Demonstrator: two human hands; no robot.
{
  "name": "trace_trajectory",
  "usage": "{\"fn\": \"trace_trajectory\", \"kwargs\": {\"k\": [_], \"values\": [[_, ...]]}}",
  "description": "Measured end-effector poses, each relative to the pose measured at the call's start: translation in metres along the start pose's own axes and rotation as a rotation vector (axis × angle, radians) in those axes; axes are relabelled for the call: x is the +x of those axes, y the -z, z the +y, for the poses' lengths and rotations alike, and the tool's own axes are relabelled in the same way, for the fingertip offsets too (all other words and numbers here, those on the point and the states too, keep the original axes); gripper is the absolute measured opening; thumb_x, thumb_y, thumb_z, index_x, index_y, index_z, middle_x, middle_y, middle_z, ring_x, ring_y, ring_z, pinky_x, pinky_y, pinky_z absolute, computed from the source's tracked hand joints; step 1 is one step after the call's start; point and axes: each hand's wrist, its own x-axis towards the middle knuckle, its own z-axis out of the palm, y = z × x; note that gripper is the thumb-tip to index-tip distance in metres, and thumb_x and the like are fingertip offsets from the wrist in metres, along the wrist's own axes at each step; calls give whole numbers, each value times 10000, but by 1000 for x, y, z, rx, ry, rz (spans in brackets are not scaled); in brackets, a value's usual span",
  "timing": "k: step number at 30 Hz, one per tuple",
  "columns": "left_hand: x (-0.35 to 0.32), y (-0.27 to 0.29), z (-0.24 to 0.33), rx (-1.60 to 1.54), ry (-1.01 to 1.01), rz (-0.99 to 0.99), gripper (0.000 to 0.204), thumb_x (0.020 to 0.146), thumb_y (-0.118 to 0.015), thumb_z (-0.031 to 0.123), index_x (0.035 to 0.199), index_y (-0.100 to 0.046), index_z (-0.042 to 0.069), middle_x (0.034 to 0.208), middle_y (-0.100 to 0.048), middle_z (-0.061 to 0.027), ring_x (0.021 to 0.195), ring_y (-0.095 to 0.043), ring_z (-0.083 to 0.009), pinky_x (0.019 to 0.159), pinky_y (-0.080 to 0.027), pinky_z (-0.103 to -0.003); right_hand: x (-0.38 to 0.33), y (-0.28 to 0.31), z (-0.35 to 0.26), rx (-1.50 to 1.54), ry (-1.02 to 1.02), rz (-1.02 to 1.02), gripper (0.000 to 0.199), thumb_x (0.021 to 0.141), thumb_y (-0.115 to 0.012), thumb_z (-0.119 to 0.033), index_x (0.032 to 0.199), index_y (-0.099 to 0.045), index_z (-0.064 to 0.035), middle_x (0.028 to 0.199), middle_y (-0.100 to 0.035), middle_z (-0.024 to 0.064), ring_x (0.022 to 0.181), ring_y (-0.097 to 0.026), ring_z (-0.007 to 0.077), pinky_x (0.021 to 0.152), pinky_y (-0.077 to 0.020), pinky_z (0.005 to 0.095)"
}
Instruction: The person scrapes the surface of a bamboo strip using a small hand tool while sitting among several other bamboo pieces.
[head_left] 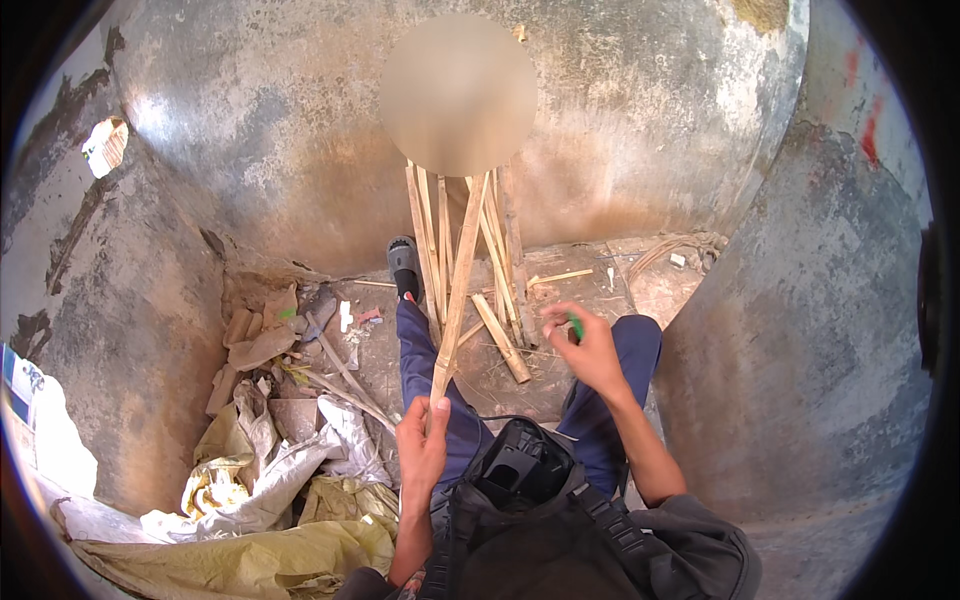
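Note:
A long split bamboo strip slants up and away between my legs. My left hand is closed round its near end. My right hand is raised over my right knee, apart from the strip, with its fingers curled. Something small and green shows at those fingers; its kind is unclear. Behind the held strip, more bamboo strips lean against the far wall, their upper ends hidden by a round blurred patch. A short bamboo piece lies on the floor between my feet.
Curved, stained walls close in around me. At the left lie crumpled sacks, broken rubble and a long stick. A loose coil of wire or cord rests at the far right. My left shoe is beside the strips.

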Motion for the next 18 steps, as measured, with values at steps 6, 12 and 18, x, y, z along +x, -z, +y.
{"fn": "trace_trajectory", "kwargs": {"k": [6, 12, 18], "values": [[0, 8, -3, -184, 126, -170, 380, 1168, -660, 343, 889, -611, 90, 694, -452, 102, 626, -367, -14, 556, -272, -264, -3, -4, 13, -420, 129, -165, 552, 989, -773, -215, 1451, -529, -36, 1115, -745, 233, 1043, -720, 466, 922, -569, 516], [-3, 5, -2, -219, 191, -297, 377, 1169, -656, 344, 894, -609, 90, 714, -439, 112, 634, -364, -13, 565, -275, -262, 8, 2, -21, -501, -5, -360, 296, 976, -757, -230, 1147, -680, -1, 1032, -765, 255, 1027, -741, 489, 903, -586, 575], [2, -2, -9, 207, -58, -238, 370, 1111, -732, 353, 928, -689, 34, 670, -621, -83, 577, -543, -186, 577, -411, -380, 7, -10, -29, -600, 139, -229, 197, 924, -774, -187, 992, -752, -4, 999, -762, 240, 979, -753, 461, 861, -599, 564]]}}
